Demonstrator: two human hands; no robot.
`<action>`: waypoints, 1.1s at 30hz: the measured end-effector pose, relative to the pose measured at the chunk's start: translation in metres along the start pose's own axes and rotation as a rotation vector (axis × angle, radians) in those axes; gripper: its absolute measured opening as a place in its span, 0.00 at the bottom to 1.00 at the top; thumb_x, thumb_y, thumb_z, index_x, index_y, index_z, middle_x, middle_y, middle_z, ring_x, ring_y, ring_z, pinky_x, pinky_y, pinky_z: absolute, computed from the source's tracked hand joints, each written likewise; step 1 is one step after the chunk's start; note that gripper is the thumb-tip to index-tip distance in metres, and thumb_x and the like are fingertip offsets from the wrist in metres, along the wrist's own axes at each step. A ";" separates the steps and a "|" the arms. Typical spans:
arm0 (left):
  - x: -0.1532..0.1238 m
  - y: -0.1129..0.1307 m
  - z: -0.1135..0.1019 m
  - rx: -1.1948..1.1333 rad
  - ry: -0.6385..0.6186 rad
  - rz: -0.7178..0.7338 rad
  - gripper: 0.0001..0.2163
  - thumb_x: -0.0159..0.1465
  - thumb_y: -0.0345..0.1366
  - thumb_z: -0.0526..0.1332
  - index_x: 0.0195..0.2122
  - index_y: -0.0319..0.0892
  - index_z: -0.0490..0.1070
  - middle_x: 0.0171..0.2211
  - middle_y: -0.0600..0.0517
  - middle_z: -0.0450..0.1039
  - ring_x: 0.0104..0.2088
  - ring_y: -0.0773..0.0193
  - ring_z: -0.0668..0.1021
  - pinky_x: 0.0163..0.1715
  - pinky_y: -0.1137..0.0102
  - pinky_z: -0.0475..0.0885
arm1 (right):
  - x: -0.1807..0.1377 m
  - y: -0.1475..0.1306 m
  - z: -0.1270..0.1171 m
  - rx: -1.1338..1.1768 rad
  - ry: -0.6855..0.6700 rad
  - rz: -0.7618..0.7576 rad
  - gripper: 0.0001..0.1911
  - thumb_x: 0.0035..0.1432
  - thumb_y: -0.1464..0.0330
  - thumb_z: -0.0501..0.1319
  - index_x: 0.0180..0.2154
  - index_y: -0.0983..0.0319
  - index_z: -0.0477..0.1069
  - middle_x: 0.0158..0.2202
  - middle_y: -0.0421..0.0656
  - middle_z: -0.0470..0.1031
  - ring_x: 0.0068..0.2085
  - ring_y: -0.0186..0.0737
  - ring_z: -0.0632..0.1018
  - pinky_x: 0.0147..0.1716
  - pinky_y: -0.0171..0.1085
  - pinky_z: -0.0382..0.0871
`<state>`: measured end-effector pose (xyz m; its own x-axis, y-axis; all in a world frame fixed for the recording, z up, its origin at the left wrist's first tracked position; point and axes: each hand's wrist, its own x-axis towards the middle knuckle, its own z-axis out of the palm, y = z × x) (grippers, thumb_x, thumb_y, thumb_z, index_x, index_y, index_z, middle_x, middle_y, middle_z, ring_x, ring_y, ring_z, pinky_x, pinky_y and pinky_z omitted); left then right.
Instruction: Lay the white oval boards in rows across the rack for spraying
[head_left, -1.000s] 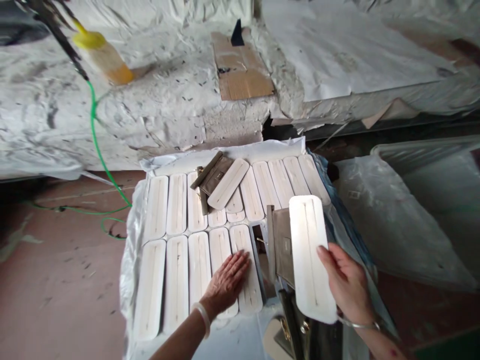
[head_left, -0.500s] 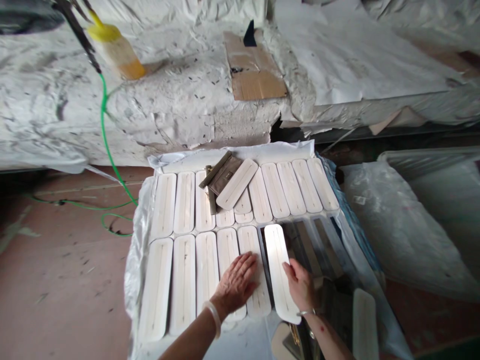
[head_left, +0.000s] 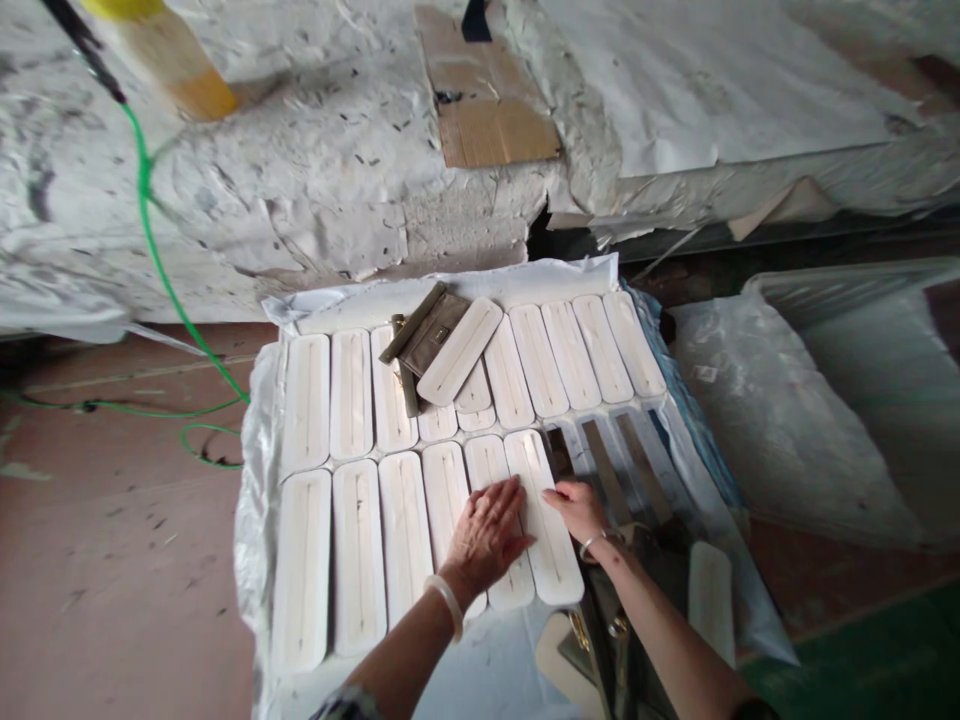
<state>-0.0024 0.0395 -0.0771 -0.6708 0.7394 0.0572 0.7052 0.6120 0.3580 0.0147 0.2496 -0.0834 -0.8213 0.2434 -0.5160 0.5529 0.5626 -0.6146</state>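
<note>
My left hand [head_left: 489, 532] lies flat with its fingers stretched over the white oblong panels near the front of the cloth-covered surface. To its right, my right hand [head_left: 579, 512] pinches the right edge of a white panel with rounded ends and a thin line down its middle [head_left: 546, 530]. This panel lies at the right end of the front row, against its neighbour. Under and beside my right forearm is a pile of dark olive bag pieces with brass-coloured fittings [head_left: 592, 640]. Another brown piece with a clasp [head_left: 433, 338] rests across the back row.
Behind stands a bench draped in stained white covering [head_left: 322, 200], bearing a piece of cardboard [head_left: 495, 125] and a yellow-capped bottle [head_left: 176, 65]. A green hose [head_left: 154, 235] hangs down at the left. Clear plastic sheeting [head_left: 765, 420] sits in a bin at the right.
The panel in my right hand has come down flat and left, closing the dark gap beside its neighbour. My left hand stays on the panels. The view has tilted down slightly.
</note>
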 end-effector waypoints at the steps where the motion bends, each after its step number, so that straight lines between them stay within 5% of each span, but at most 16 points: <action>1: 0.000 0.002 0.000 -0.003 -0.012 -0.007 0.31 0.68 0.49 0.54 0.66 0.36 0.54 0.68 0.48 0.51 0.63 0.51 0.61 0.58 0.54 0.62 | 0.000 -0.005 -0.002 -0.036 -0.001 0.006 0.25 0.52 0.50 0.55 0.15 0.60 0.56 0.15 0.39 0.57 0.21 0.34 0.60 0.23 0.36 0.49; 4: 0.000 0.005 -0.001 -0.007 -0.059 -0.022 0.30 0.68 0.47 0.54 0.67 0.37 0.52 0.69 0.48 0.49 0.65 0.51 0.59 0.60 0.53 0.61 | -0.005 -0.014 -0.020 -0.145 0.001 0.009 0.24 0.57 0.52 0.57 0.18 0.61 0.59 0.17 0.41 0.62 0.23 0.36 0.62 0.26 0.38 0.48; 7: -0.001 0.006 -0.002 -0.014 -0.078 -0.024 0.30 0.68 0.46 0.55 0.68 0.38 0.51 0.69 0.48 0.49 0.66 0.52 0.58 0.60 0.53 0.60 | -0.023 -0.002 -0.054 -0.268 0.061 -0.099 0.18 0.63 0.55 0.57 0.27 0.60 0.68 0.26 0.43 0.72 0.29 0.40 0.71 0.29 0.37 0.58; 10: -0.001 0.007 -0.002 -0.007 -0.082 -0.027 0.30 0.69 0.45 0.54 0.68 0.39 0.50 0.69 0.48 0.49 0.66 0.52 0.58 0.61 0.53 0.58 | -0.056 0.028 -0.088 -0.364 0.090 -0.264 0.11 0.62 0.62 0.61 0.42 0.62 0.71 0.41 0.48 0.76 0.44 0.46 0.74 0.45 0.41 0.67; 14: 0.000 0.008 -0.001 0.035 -0.088 -0.015 0.29 0.70 0.46 0.53 0.68 0.40 0.50 0.69 0.49 0.48 0.66 0.53 0.58 0.60 0.54 0.58 | -0.096 0.061 -0.105 -0.438 -0.083 -0.394 0.23 0.50 0.70 0.71 0.48 0.60 0.69 0.52 0.46 0.71 0.56 0.51 0.68 0.59 0.50 0.60; 17: 0.001 0.010 -0.001 0.068 -0.101 -0.012 0.30 0.70 0.47 0.53 0.68 0.40 0.49 0.69 0.50 0.48 0.66 0.54 0.58 0.60 0.55 0.58 | -0.103 0.067 -0.104 -0.470 -0.095 -0.421 0.25 0.43 0.71 0.75 0.43 0.61 0.69 0.50 0.46 0.70 0.58 0.54 0.64 0.62 0.53 0.54; 20: 0.002 0.011 -0.002 0.094 -0.105 -0.014 0.30 0.69 0.48 0.53 0.68 0.40 0.50 0.69 0.50 0.48 0.66 0.54 0.59 0.60 0.54 0.59 | -0.097 0.068 -0.105 -0.481 -0.126 -0.373 0.20 0.42 0.72 0.75 0.33 0.62 0.67 0.44 0.46 0.71 0.51 0.50 0.69 0.55 0.49 0.62; 22: 0.002 0.012 -0.002 0.104 -0.100 -0.014 0.30 0.69 0.48 0.54 0.68 0.40 0.50 0.69 0.50 0.49 0.65 0.53 0.59 0.60 0.54 0.59 | -0.094 0.074 -0.108 -0.503 -0.161 -0.335 0.21 0.43 0.70 0.75 0.36 0.63 0.68 0.44 0.46 0.71 0.48 0.49 0.70 0.50 0.48 0.64; 26: 0.002 0.013 -0.001 0.107 -0.096 -0.018 0.31 0.68 0.48 0.55 0.69 0.41 0.49 0.69 0.50 0.50 0.65 0.52 0.60 0.58 0.53 0.60 | -0.094 0.089 -0.112 -0.554 -0.229 -0.363 0.45 0.35 0.56 0.77 0.54 0.59 0.65 0.56 0.49 0.66 0.58 0.58 0.63 0.55 0.60 0.56; 29: 0.002 0.013 -0.001 0.111 -0.095 -0.017 0.31 0.68 0.48 0.55 0.69 0.41 0.49 0.69 0.50 0.50 0.65 0.52 0.60 0.58 0.53 0.60 | -0.093 0.093 -0.114 -0.595 -0.297 -0.460 0.54 0.27 0.51 0.78 0.57 0.60 0.64 0.53 0.48 0.69 0.56 0.57 0.65 0.61 0.65 0.44; 33: 0.002 0.014 -0.002 0.126 -0.105 -0.017 0.31 0.69 0.48 0.54 0.68 0.40 0.49 0.69 0.50 0.49 0.66 0.54 0.58 0.60 0.55 0.58 | -0.084 0.085 -0.114 -0.679 -0.376 -0.397 0.44 0.23 0.58 0.80 0.45 0.64 0.70 0.44 0.48 0.72 0.48 0.53 0.70 0.56 0.55 0.59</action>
<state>0.0058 0.0493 -0.0697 -0.6599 0.7498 -0.0478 0.7214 0.6502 0.2383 0.1146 0.3669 -0.0240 -0.7686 -0.2802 -0.5751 -0.0665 0.9291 -0.3638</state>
